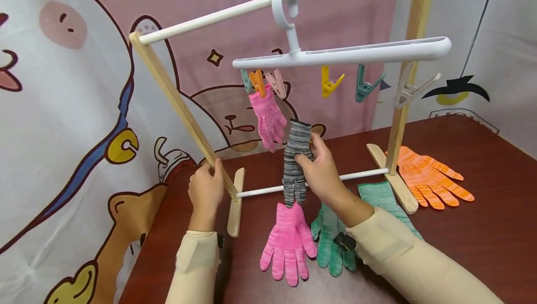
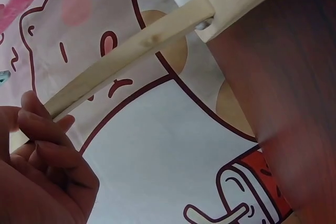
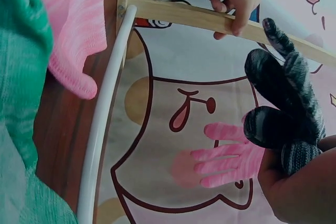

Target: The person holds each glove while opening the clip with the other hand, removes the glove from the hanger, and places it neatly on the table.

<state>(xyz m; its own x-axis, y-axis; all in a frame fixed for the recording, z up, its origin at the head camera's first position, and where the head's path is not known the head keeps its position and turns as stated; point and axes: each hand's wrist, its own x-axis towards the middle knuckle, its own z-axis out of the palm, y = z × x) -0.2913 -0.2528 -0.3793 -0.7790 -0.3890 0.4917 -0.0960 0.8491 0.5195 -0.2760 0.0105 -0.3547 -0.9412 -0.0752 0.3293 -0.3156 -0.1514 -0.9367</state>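
My right hand (image 1: 320, 169) pinches a grey-and-black striped glove (image 1: 297, 155), cuff up, fingers hanging down in front of the rack. In the right wrist view the glove's dark fingers (image 3: 268, 77) stick out past the hand. My left hand (image 1: 206, 192) grips the rack's left wooden post (image 2: 131, 48) low down. Just beyond the striped glove, a pink glove (image 1: 268, 115) hangs from a white hanger (image 1: 344, 56), with an orange clothespin (image 1: 258, 83) and a light pink clothespin (image 1: 277, 83) at its cuff. Another pink glove (image 1: 289, 243) lies flat on the table below.
A green glove (image 1: 333, 243) lies partly under my right forearm, beside more green knit fabric (image 1: 383, 196). An orange glove (image 1: 432, 178) lies by the right foot of the rack. Yellow (image 1: 330, 82), teal (image 1: 367, 84) and whitish (image 1: 409, 90) clothespins hang along the hanger's right side.
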